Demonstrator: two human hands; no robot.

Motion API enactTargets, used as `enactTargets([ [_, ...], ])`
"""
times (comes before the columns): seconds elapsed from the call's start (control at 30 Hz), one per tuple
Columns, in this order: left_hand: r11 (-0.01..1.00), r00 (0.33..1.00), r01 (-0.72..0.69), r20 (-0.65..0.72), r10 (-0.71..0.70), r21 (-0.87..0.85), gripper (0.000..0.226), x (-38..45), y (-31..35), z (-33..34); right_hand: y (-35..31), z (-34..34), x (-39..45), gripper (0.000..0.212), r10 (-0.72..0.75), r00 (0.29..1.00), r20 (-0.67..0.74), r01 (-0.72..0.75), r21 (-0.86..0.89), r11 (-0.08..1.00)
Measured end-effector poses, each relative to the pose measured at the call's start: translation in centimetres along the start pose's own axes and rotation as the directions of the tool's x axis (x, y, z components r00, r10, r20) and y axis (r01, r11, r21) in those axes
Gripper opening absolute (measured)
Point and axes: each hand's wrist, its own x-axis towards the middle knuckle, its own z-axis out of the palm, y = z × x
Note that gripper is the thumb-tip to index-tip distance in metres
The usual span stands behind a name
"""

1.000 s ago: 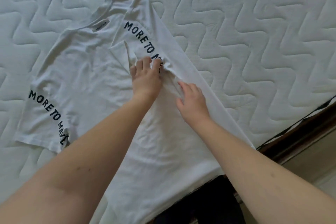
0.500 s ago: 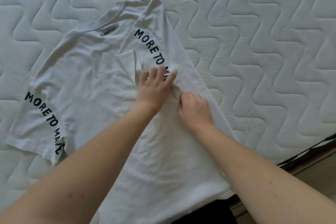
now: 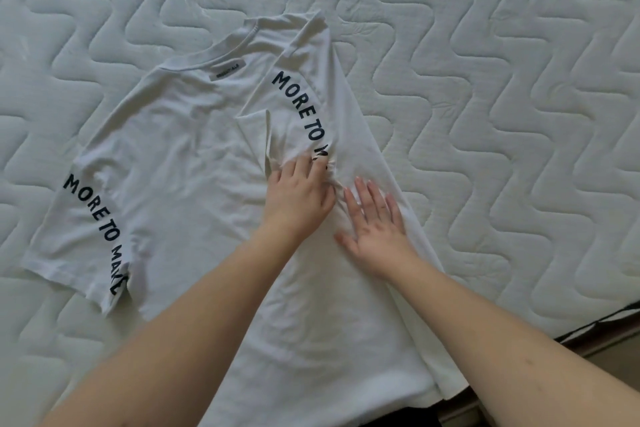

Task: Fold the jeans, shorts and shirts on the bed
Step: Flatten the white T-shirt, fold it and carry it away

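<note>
A white T-shirt (image 3: 194,163) lies on the quilted mattress, collar toward the far side, with black "MORE TO MAKE" lettering on each sleeve. Its right side and sleeve (image 3: 304,104) are folded inward over the body. My left hand (image 3: 298,194) presses the bunched lower end of that folded sleeve, fingertips on the fabric. My right hand (image 3: 375,222) lies flat with fingers spread on the folded right panel, just beside the left hand. The other sleeve (image 3: 86,236) is spread out at the left.
The white quilted mattress (image 3: 502,114) surrounds the shirt on all sides. Its near edge with a dark seam (image 3: 602,319) runs along the lower right. A dark item (image 3: 450,416) shows below the shirt hem at the bottom.
My right hand has opened flat and slid slightly down the folded panel. The left hand stays on the bunched sleeve. The view has shifted, so the shirt sits lower in frame.
</note>
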Motion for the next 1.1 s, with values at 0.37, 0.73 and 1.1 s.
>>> enactTargets([
  [0.37,0.987,0.995,0.074,-0.056,-0.082,-0.142,0.028,6.8,-1.1,-3.2,-0.2,-5.1,3.3,0.048,0.032,0.917,-0.398,0.027,0.141,0.990],
  [0.73,0.895,0.945,0.328,0.101,-0.312,-0.303,0.056,25.2,-3.6,-6.6,4.2,-7.4,12.1,0.061,-0.266,0.922,-0.283,0.289,0.045,0.956],
  [1.1,0.728,0.904,0.416,0.334,-0.267,-0.545,0.018,28.8,-7.1,-6.5,4.7,-6.0,13.1,0.072,-0.300,0.887,-0.351,0.299,-0.058,0.952],
])
